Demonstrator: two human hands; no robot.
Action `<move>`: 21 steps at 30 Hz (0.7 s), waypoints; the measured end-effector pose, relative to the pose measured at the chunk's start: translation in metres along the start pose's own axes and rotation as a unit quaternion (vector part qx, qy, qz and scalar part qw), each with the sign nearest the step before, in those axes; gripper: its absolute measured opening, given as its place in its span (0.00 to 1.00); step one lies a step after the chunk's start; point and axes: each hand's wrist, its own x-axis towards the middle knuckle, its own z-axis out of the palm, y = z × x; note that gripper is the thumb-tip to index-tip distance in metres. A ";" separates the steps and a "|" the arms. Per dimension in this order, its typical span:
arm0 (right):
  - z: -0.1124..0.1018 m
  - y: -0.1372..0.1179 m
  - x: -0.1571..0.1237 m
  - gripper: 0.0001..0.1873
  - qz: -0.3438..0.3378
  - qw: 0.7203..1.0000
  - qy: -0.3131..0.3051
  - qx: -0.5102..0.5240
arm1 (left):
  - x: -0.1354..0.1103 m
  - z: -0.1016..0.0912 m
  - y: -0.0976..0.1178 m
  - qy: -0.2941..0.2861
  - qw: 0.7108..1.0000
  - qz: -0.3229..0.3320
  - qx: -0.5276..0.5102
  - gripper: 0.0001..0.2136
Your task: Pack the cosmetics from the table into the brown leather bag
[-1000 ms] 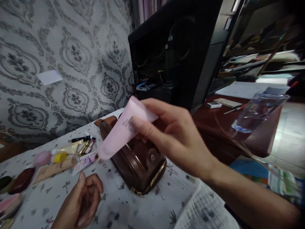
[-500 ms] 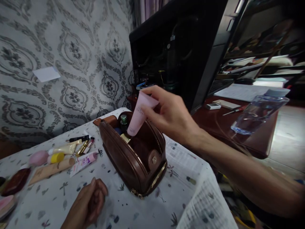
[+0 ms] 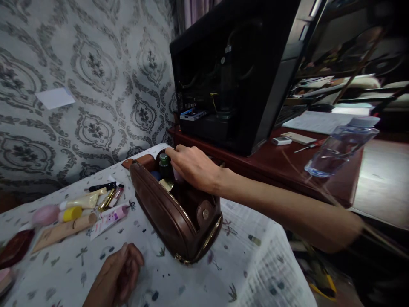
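The right forearm is stretched in from the right edge, and the right hand is held palm down over the mouth of the brown bag, its knuckles raised and its fingers bent toward the far end. Below the hand, a pale pink tube can be seen in part inside the bag; the fingertips are hidden, so whether it is gripped cannot be told. The left hand is rested low on the patterned cloth, thumb up, with the fingers loosely curled around nothing. The two hands are kept well apart. The bag is stood unzipped on the cloth; beside the pink tube, a dark bottle with a green cap, a blue item and a pale gold piece are contained in it. Outside, a white and purple tube and a beige tube are laid to the left.
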 end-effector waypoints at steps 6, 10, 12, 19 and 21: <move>-0.002 -0.010 0.007 0.16 0.023 0.998 -0.049 -0.017 | -0.008 0.008 0.008 0.025 0.999 0.006 0.020 0.34; -0.003 -0.012 0.010 0.15 0.037 0.997 -0.068 -0.002 | -0.011 0.010 0.010 0.033 0.999 0.012 0.027 0.35; -0.003 -0.011 0.011 0.14 0.035 0.996 -0.077 0.005 | -0.009 0.007 0.007 0.026 0.999 0.013 0.033 0.35; -0.007 -0.008 0.014 0.16 0.020 0.994 -0.105 0.007 | -0.003 0.000 -0.001 0.009 0.999 0.027 0.040 0.35; -0.009 -0.010 0.013 0.16 0.022 0.994 -0.110 0.004 | -0.003 0.001 -0.001 0.009 0.999 0.026 0.034 0.35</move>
